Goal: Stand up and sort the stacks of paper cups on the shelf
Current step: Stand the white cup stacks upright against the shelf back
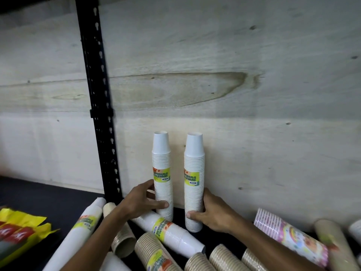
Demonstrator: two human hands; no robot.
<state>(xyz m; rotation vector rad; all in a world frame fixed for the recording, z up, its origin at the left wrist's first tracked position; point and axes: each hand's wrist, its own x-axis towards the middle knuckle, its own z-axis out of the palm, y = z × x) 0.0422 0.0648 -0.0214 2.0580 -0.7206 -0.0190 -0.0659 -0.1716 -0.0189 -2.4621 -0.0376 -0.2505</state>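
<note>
Now the left hand is wrapping its grip around the lower part of the left white cup stack, while the right hand is clasping the base of the right white stack. Both stacks are standing upright on the dark shelf against the plywood back, close together but apart. Fallen white, brown and pink stacks are lying around in front.

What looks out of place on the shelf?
Two white cup stacks stand upright, held by the left hand and right hand. A third white stack and the brown stacks lie toppled.
</note>
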